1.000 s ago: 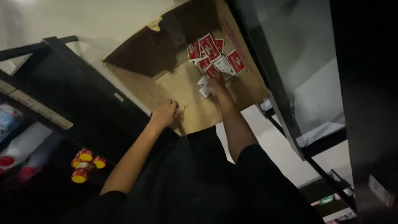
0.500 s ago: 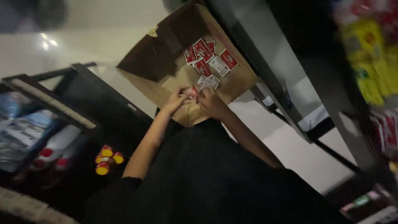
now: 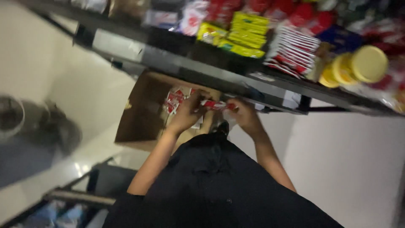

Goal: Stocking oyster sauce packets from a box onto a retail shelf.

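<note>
My left hand [image 3: 187,113] and my right hand [image 3: 245,114] hold a bunch of small red and white packets [image 3: 214,104] between them, each gripping one end. The hands are raised above an open brown cardboard box [image 3: 141,114] on the pale floor. More red and white packets [image 3: 175,99] lie inside the box, just left of my left hand. The picture is blurred by motion.
A dark shelf [image 3: 202,69] crosses the top, stocked with yellow packets [image 3: 242,38], red and white packets [image 3: 295,52] and yellow-lidded jars [image 3: 363,65]. A lower dark rack [image 3: 80,196] with goods stands at the bottom left. A dark blurred shape [image 3: 38,135] is at the left.
The view has swung up from the box toward the stocked shelf. Both hands have come together on a bunch of packets and lifted it out of the box.
</note>
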